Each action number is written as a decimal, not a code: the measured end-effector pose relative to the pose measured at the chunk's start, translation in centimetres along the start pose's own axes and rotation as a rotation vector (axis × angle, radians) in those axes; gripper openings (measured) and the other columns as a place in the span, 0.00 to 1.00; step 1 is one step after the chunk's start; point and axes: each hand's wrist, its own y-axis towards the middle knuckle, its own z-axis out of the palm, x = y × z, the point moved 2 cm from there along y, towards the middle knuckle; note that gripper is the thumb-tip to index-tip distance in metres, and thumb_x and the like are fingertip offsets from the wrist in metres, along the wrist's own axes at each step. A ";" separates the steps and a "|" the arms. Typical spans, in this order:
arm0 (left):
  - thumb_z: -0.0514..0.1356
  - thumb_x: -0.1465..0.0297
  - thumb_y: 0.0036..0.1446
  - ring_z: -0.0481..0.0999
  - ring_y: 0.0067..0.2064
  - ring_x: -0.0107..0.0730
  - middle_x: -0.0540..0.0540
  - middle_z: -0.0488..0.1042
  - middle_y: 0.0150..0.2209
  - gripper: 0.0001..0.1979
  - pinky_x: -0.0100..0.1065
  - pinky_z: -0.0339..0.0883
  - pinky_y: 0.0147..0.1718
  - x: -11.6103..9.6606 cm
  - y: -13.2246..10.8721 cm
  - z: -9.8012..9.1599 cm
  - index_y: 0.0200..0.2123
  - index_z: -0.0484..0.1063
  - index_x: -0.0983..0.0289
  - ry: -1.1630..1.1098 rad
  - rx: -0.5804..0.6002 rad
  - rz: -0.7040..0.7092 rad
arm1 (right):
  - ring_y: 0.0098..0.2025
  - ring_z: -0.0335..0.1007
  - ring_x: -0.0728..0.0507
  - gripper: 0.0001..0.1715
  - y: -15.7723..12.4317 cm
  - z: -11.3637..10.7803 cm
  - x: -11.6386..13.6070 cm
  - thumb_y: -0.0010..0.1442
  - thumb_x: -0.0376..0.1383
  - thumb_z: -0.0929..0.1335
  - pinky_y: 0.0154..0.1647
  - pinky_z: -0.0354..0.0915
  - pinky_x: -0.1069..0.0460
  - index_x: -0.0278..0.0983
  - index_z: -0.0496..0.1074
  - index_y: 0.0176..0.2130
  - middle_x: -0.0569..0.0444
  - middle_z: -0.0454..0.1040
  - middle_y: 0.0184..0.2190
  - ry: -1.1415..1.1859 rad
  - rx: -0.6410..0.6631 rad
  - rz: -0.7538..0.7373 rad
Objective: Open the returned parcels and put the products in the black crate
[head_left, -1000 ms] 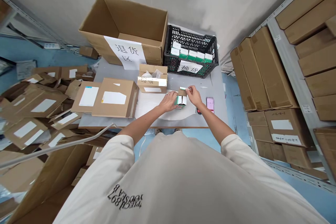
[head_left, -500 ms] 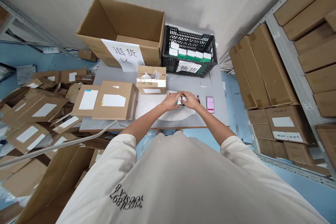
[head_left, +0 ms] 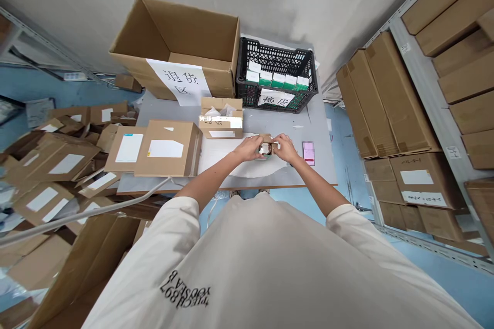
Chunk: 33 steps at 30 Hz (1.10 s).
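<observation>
A small box (head_left: 264,158), with some green on its side, stands on white sheeting (head_left: 252,168) at the table's front. Inside its opened top shows a shiny, round metallic object (head_left: 265,148), too small to name. My left hand (head_left: 249,148) is closed around the box's left side. On the other side, the fingers of my right hand (head_left: 284,149) pinch at the upper right edge of the box. Whether they hold a flap or the edge itself is hard to see.
Behind stand a large open carton (head_left: 219,69), a black crate (head_left: 278,104) with several white-green boxes, and a small open carton (head_left: 222,133). Closed cartons (head_left: 165,164) lie left, a phone (head_left: 308,153) right. Shelves (head_left: 417,77) and piled boxes (head_left: 65,162) flank the table (head_left: 262,118).
The white top of the small box has given way to a shiny round object. My right hand has shifted slightly right, off the middle of the box.
</observation>
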 end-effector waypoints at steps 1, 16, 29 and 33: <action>0.75 0.58 0.61 0.79 0.64 0.61 0.67 0.80 0.62 0.20 0.54 0.70 0.65 0.1 -0.1 -0.1 0.53 0.80 0.60 -0.001 -0.004 0.000 | 0.58 0.75 0.33 0.20 -0.1 0.0 0.2 0.64 0.28 0.69 0.65 0.72 0.39 0.40 0.85 0.51 0.43 0.79 0.53 0.005 0.017 -0.008; 0.74 0.62 0.60 0.75 0.73 0.63 0.62 0.75 0.75 0.09 0.59 0.65 0.71 0.8 -1.0 0.2 0.40 0.82 0.58 -0.046 -0.038 0.003 | 0.57 0.79 0.27 0.06 0.7 0.5 5.3 0.69 0.39 0.78 0.61 0.73 0.38 0.39 0.85 0.44 0.37 0.86 0.49 -0.314 0.155 0.033; 0.76 0.61 0.60 0.86 0.58 0.62 0.63 0.86 0.49 0.22 0.51 0.72 0.60 0.5 -0.4 0.8 0.53 0.74 0.58 -0.065 -0.082 -0.027 | 0.57 0.84 0.23 0.21 2.3 1.3 6.6 0.64 0.39 0.80 0.60 0.74 0.36 0.40 0.83 0.55 0.36 0.89 0.46 -0.426 0.223 0.189; 0.76 0.61 0.60 0.85 0.61 0.62 0.65 0.86 0.55 0.30 0.50 0.71 0.63 0.7 -0.7 1.0 0.60 0.70 0.59 -0.083 -0.098 -0.027 | 0.58 0.84 0.23 0.26 2.7 1.5 7.0 0.62 0.37 0.79 0.60 0.74 0.36 0.39 0.80 0.59 0.35 0.88 0.50 -0.430 0.213 0.213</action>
